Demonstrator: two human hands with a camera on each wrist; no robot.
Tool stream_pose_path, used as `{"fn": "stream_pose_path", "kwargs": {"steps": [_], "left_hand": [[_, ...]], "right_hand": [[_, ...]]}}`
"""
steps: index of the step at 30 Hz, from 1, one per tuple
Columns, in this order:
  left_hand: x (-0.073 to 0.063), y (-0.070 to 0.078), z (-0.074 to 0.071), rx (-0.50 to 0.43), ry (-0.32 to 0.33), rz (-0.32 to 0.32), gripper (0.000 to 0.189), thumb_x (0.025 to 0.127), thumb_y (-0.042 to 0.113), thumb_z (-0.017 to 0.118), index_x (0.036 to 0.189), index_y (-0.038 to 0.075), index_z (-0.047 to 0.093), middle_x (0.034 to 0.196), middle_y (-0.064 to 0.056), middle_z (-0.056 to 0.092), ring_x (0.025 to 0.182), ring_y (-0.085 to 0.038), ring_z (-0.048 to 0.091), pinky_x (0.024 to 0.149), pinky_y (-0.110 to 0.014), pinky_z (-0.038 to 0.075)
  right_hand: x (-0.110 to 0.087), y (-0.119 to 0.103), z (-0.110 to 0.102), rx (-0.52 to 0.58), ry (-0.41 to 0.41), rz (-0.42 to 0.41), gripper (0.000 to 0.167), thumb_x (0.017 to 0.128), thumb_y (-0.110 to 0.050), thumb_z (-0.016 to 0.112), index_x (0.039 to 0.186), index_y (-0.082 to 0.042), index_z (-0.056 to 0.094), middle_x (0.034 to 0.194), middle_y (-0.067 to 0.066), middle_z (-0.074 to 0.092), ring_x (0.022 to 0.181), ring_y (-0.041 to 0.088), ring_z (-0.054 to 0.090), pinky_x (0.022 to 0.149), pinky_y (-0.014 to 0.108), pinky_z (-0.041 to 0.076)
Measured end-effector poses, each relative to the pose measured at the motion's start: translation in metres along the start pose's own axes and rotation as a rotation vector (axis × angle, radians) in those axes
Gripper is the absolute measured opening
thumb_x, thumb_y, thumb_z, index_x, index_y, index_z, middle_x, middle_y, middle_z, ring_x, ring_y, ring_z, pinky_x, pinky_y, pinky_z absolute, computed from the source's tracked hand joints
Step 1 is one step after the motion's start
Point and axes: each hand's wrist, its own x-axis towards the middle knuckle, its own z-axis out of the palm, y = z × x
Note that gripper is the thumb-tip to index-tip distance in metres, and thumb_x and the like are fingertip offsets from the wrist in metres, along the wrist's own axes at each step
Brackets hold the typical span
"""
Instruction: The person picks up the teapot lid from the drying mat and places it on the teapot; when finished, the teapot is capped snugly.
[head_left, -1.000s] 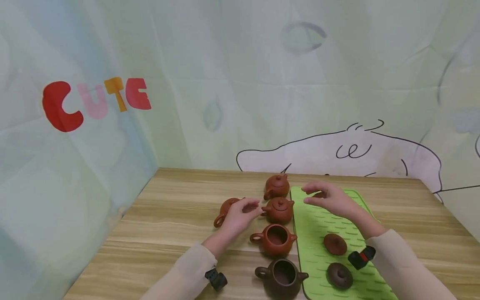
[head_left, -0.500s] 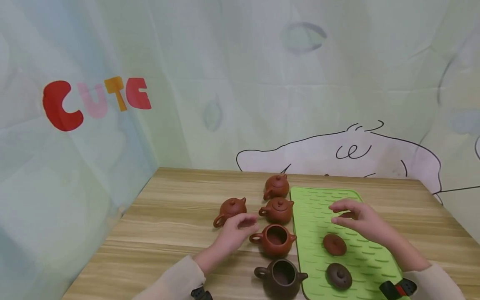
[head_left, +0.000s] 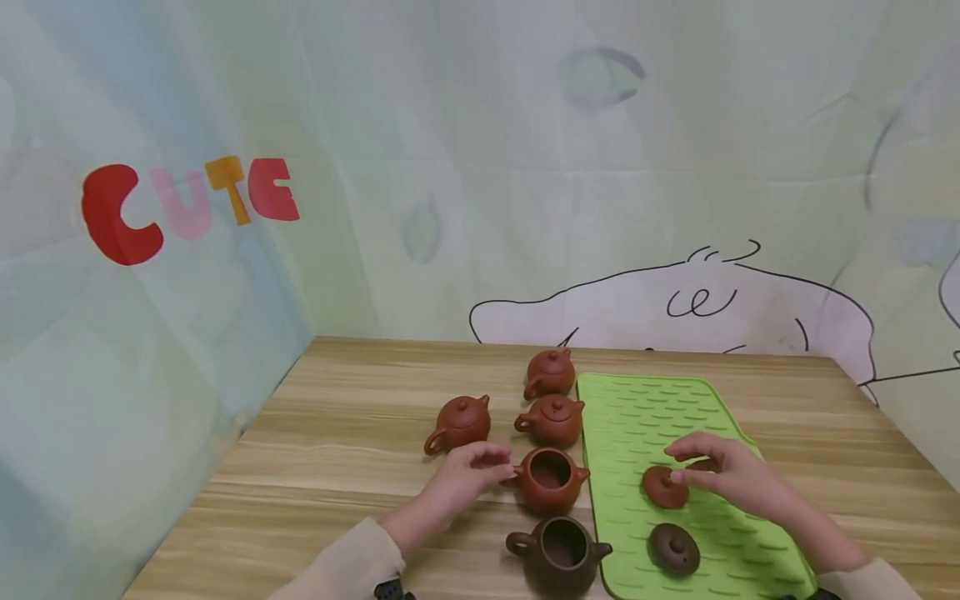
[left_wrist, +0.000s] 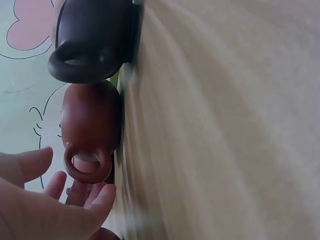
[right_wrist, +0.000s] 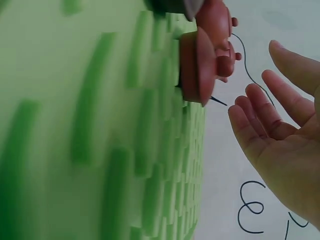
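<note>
My left hand (head_left: 459,485) is at the handle of a lidless reddish-brown teapot (head_left: 550,492), fingers apart. In the left wrist view, the fingertips lie close to the teapot's looped handle (left_wrist: 82,175); contact cannot be told. My right hand (head_left: 738,477) hovers beside a reddish-brown teapot lid (head_left: 663,490) on the green mat (head_left: 637,425). The right wrist view has a gap between its spread fingers and that lid (right_wrist: 197,67). A dark brown lid (head_left: 674,550) lies nearer on the mat. Nearest me stands a lidless dark brown teapot (head_left: 561,575).
Two lidded reddish-brown teapots, the rear teapot (head_left: 551,372) and the one before it (head_left: 555,423), stand along the mat's left edge. A further lidded teapot (head_left: 461,423) sits left of them. A printed cloth backdrop (head_left: 390,250) rises behind the wooden table (head_left: 300,483).
My left hand has come nearer to me, from the lidded teapots to the open reddish-brown teapot's handle. The right hand has moved nearer and to the right, down beside the reddish-brown lid.
</note>
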Motion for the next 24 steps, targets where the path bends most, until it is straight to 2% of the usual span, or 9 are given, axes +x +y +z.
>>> {"fn": "stream_pose_path", "kwargs": {"steps": [5,9,16,24], "left_hand": [[-0.001,-0.005,0.001,0.000,-0.011,-0.003,0.033,0.087,0.007,0.069,0.114,-0.010,0.061,0.107,-0.018,0.068,0.094,-0.014,0.062,0.076,-0.023,0.047],[0.000,-0.008,0.002,0.007,-0.005,0.002,0.031,0.087,0.008,0.069,0.112,-0.009,0.062,0.103,-0.014,0.069,0.090,-0.009,0.059,0.074,-0.023,0.047],[0.002,-0.009,0.004,-0.020,-0.010,-0.002,0.029,0.088,0.007,0.067,0.111,-0.010,0.063,0.104,-0.016,0.069,0.087,-0.007,0.058,0.074,-0.023,0.046],[0.001,-0.008,0.004,-0.071,-0.025,-0.016,0.026,0.090,0.005,0.065,0.109,-0.011,0.063,0.101,-0.016,0.070,0.084,-0.005,0.058,0.073,-0.022,0.046]], "right_hand": [[0.000,0.006,0.003,-0.001,-0.018,0.022,0.036,0.090,-0.014,0.068,0.116,0.009,0.059,0.118,0.027,0.058,0.094,0.003,0.063,0.075,0.026,0.054],[0.001,0.011,0.005,-0.015,-0.024,0.000,0.034,0.089,-0.014,0.068,0.115,0.008,0.061,0.115,0.024,0.060,0.093,0.002,0.062,0.073,0.026,0.054],[0.005,0.019,0.008,-0.025,-0.047,-0.035,0.029,0.088,-0.013,0.069,0.111,0.004,0.064,0.109,0.018,0.062,0.094,-0.001,0.059,0.075,0.025,0.053],[0.005,0.018,0.010,-0.025,-0.048,0.000,0.026,0.088,-0.016,0.070,0.107,0.001,0.067,0.111,0.015,0.061,0.095,-0.004,0.057,0.076,0.024,0.054]]}}
